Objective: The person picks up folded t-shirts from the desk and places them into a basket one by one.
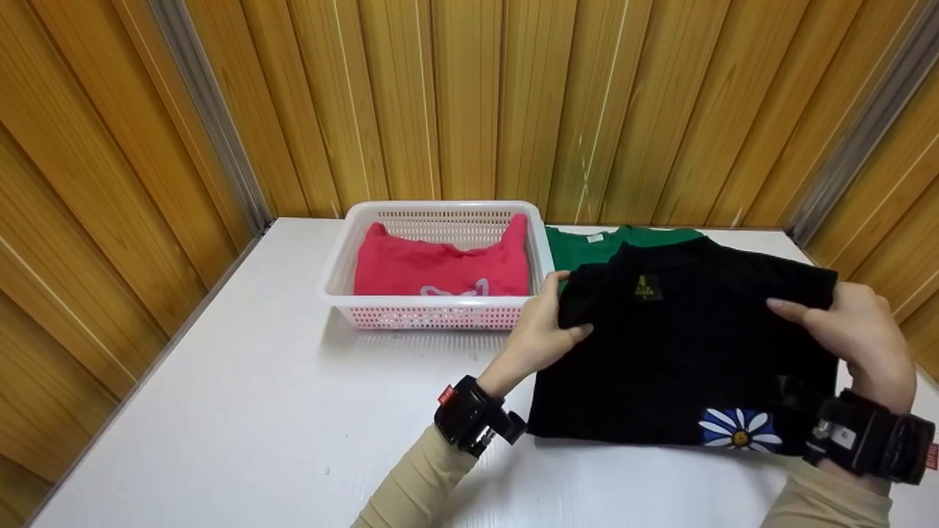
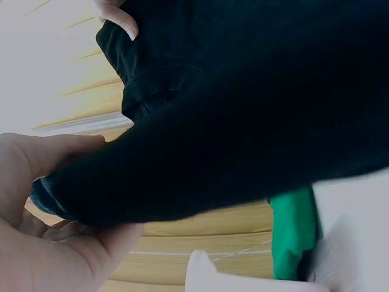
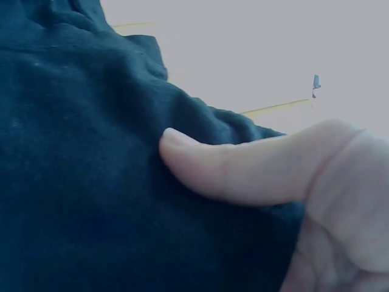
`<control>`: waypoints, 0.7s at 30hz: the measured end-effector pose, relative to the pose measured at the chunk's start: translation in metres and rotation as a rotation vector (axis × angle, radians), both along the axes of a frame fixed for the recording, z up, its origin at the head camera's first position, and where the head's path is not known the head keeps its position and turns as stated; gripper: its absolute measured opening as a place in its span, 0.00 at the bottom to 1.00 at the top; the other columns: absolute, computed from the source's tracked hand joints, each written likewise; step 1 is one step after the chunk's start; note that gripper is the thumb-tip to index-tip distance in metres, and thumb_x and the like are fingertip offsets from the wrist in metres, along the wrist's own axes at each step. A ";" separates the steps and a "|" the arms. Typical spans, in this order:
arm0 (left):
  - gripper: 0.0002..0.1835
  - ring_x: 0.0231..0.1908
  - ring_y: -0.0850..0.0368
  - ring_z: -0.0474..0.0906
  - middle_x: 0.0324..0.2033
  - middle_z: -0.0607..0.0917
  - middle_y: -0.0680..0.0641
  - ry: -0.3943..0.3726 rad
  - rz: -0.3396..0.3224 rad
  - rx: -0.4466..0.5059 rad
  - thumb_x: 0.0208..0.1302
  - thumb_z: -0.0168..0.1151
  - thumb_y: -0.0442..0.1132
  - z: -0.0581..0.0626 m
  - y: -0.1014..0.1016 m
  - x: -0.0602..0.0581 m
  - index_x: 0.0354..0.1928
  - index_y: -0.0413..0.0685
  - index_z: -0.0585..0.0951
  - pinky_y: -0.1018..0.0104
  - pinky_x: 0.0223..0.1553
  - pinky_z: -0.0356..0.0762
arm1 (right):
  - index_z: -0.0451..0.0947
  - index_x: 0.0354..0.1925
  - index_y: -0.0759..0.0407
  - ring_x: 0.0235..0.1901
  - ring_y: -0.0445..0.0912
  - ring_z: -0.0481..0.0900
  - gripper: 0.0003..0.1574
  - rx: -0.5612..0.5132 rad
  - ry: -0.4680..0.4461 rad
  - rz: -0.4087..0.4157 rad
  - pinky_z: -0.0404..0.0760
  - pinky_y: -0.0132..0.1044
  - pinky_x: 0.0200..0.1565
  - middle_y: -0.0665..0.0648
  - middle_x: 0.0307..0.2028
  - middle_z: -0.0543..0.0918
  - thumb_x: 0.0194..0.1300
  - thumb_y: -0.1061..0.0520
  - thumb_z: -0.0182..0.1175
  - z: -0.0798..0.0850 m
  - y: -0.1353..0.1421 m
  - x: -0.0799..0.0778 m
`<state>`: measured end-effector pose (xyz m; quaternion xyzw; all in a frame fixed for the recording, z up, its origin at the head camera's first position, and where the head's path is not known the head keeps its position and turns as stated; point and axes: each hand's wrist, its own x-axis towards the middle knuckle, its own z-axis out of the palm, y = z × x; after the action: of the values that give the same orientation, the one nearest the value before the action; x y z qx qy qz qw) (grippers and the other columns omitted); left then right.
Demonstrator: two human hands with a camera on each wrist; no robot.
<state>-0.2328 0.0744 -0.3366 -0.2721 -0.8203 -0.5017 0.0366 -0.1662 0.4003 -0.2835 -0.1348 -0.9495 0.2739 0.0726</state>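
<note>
A black T-shirt [image 1: 660, 352] with a daisy print near its lower edge is held up by both hands, its collar label facing the head camera. My left hand [image 1: 541, 330] pinches the shirt's left shoulder, thumb in front; the left wrist view shows the fingers curled round the black cloth [image 2: 200, 158]. At the other shoulder, my right hand [image 1: 858, 330] grips the cloth, and its thumb [image 3: 219, 170] lies across the front in the right wrist view. The fingers behind the cloth are hidden. Behind the black shirt a green T-shirt [image 1: 583, 249] lies on the table, partly covered from view.
Left of the black shirt, a white plastic basket [image 1: 440, 301] stands on the white table [image 1: 257, 411] with a folded red garment [image 1: 440, 264] inside. Wood-patterned panels [image 1: 469, 103] close off the back and both sides.
</note>
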 end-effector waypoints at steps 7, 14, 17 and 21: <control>0.33 0.48 0.53 0.80 0.48 0.84 0.39 -0.002 0.031 0.083 0.56 0.67 0.37 0.003 -0.007 -0.006 0.63 0.43 0.65 0.60 0.53 0.75 | 0.68 0.50 0.81 0.42 0.68 0.73 0.45 0.002 0.060 -0.016 0.73 0.50 0.38 0.83 0.47 0.71 0.63 0.38 0.57 0.002 -0.011 -0.002; 0.29 0.51 0.51 0.80 0.49 0.84 0.40 0.028 0.108 0.229 0.56 0.67 0.36 0.006 -0.014 -0.010 0.59 0.42 0.68 0.60 0.54 0.74 | 0.69 0.52 0.77 0.43 0.67 0.73 0.42 -0.044 0.115 -0.022 0.70 0.41 0.35 0.82 0.50 0.73 0.63 0.39 0.58 0.005 -0.023 -0.005; 0.29 0.52 0.50 0.79 0.52 0.83 0.40 0.021 0.132 0.277 0.56 0.67 0.36 0.009 -0.017 -0.013 0.58 0.41 0.68 0.58 0.56 0.73 | 0.71 0.50 0.74 0.39 0.58 0.75 0.39 -0.051 0.142 -0.037 0.67 0.35 0.33 0.79 0.48 0.75 0.62 0.38 0.59 0.006 -0.027 -0.007; 0.29 0.52 0.52 0.79 0.52 0.83 0.41 0.009 0.159 0.303 0.55 0.68 0.36 0.011 -0.021 -0.016 0.58 0.42 0.68 0.58 0.57 0.73 | 0.72 0.48 0.72 0.38 0.55 0.74 0.38 -0.057 0.176 -0.051 0.67 0.34 0.32 0.77 0.47 0.76 0.61 0.38 0.60 0.005 -0.031 -0.008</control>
<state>-0.2487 0.0530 -0.3257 -0.1999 -0.7541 -0.6139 0.1205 -0.1746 0.3691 -0.2784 -0.1366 -0.9275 0.3097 0.1588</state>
